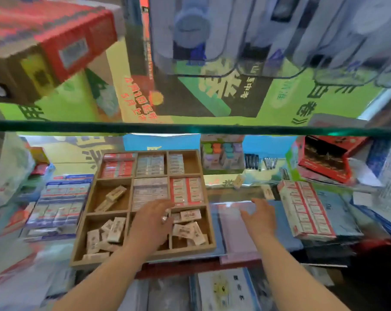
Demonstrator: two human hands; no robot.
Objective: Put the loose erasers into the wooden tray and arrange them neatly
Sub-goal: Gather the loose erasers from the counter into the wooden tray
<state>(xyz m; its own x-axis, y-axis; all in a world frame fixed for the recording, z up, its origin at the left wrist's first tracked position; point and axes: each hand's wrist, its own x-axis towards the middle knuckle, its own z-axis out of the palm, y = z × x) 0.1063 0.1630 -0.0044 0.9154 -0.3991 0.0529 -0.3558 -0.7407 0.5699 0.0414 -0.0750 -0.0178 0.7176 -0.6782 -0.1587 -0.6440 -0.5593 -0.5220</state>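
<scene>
Wooden tray, split into nine compartments, lies on a crowded worktop under a green-edged glass shelf. Its back row and the centre and right cells of the middle row hold erasers packed in tidy rows. Loose erasers lie jumbled in the near-left cell, with more in the near-right cell and a couple in the middle-left one.

The left hand reaches over the near-centre compartment, back of the hand up, its fingers stretched toward the divider behind it. Something pale shows at their underside, but blur hides whether they pinch it or are simply extended.

The right hand hovers just right of the tray above a clear sleeve, its fingers spread apart and holding nothing. A stray eraser lies just beyond those fingertips, outside the tray. Further right stands an open carton of red-and-white erasers in neat rows.
</scene>
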